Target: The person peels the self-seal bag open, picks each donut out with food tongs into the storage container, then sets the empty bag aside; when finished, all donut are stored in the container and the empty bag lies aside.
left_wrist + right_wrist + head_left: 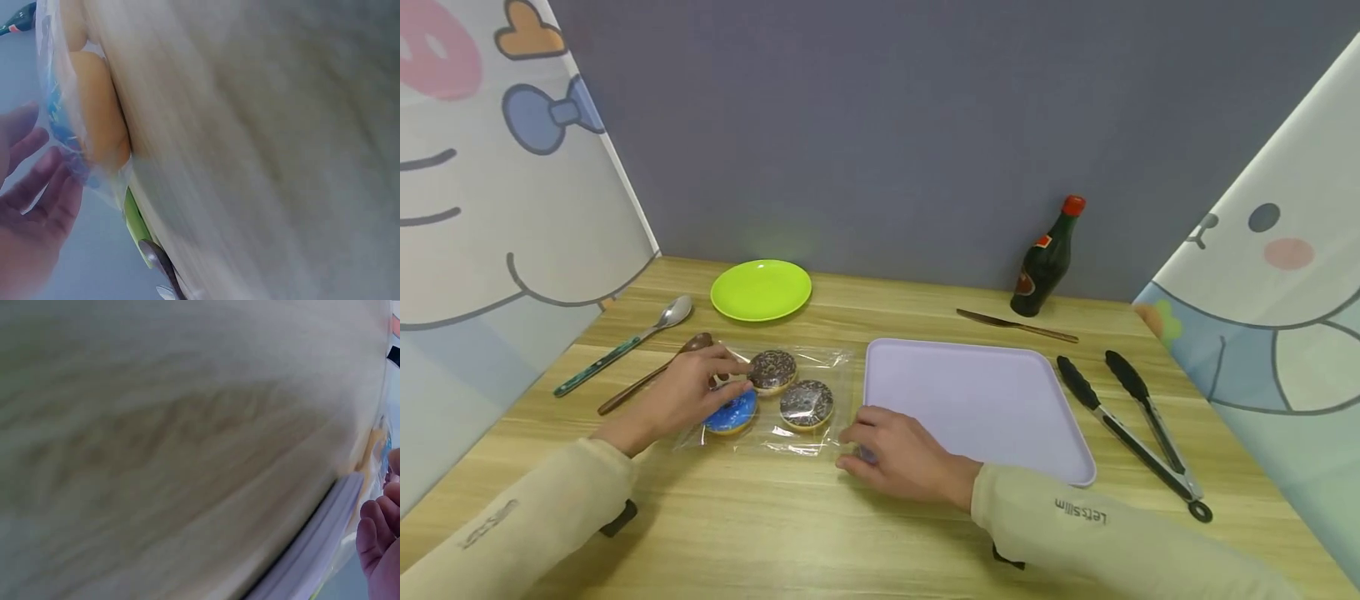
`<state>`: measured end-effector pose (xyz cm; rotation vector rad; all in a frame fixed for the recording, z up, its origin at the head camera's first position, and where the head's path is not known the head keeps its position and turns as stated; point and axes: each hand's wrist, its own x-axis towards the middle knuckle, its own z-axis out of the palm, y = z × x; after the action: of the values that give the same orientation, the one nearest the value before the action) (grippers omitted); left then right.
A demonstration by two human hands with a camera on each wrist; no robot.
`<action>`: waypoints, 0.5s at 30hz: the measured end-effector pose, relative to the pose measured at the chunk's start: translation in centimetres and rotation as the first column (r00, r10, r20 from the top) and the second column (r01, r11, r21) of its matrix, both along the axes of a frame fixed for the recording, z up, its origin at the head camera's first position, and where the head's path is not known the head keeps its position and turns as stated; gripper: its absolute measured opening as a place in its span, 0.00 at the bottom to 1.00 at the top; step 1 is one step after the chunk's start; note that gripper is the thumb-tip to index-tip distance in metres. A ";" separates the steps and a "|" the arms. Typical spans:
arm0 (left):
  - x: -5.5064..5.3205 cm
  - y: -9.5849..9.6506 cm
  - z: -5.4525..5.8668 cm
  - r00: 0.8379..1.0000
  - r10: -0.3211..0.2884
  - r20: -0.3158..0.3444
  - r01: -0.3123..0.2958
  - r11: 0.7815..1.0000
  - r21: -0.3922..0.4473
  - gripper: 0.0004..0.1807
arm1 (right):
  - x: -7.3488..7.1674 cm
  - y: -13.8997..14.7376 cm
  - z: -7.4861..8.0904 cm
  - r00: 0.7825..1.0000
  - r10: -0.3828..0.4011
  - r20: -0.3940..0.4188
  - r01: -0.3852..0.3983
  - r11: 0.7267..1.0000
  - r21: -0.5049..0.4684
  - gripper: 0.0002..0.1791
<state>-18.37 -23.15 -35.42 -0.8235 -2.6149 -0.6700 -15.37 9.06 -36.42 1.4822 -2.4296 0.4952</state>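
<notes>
A clear plastic bag (775, 437) lies on the table with three doughnuts in it. One is a blue-iced doughnut (730, 414); the other two are a dark sprinkled doughnut (772, 368) and a second speckled dark doughnut (807, 403). My left hand (688, 387) is over the bag's left part, its relaxed fingers at the blue doughnut; in the left wrist view they reach the film beside the icing. Between the bag's right edge and a lilac tray (970, 408) is my right hand (898, 454), fingers loosely bent over the tray's near left corner, holding nothing visible.
Left of the bag lie a brown wooden spoon (643, 387) and a green-handled metal spoon (617, 353). A lime plate (762, 290) sits behind. Toward the right are a dark bottle (1043, 262), a knife (1018, 326) and black-tipped tongs (1142, 442).
</notes>
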 end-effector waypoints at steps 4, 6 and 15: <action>-0.2 0.1 -0.1 1.000 -0.023 -0.003 0.023 1.000 0.020 0.07 | -0.1 -0.9 -0.3 0.998 -0.031 0.055 0.033 0.999 -0.019 0.12; -0.2 0.1 -0.2 0.999 -0.037 -0.011 0.037 0.999 0.025 0.06 | -0.1 -1.2 -0.3 0.997 -0.055 0.061 0.056 0.998 -0.013 0.11; -0.4 0.1 -0.2 0.999 -0.032 -0.009 0.032 0.999 0.036 0.05 | -0.2 -1.9 -0.9 0.997 -0.072 0.019 0.073 0.996 -0.043 0.03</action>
<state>-18.76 -23.01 -35.59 -0.8570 -2.5794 -0.7185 -15.52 7.20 -37.28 1.3731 -2.4597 0.5441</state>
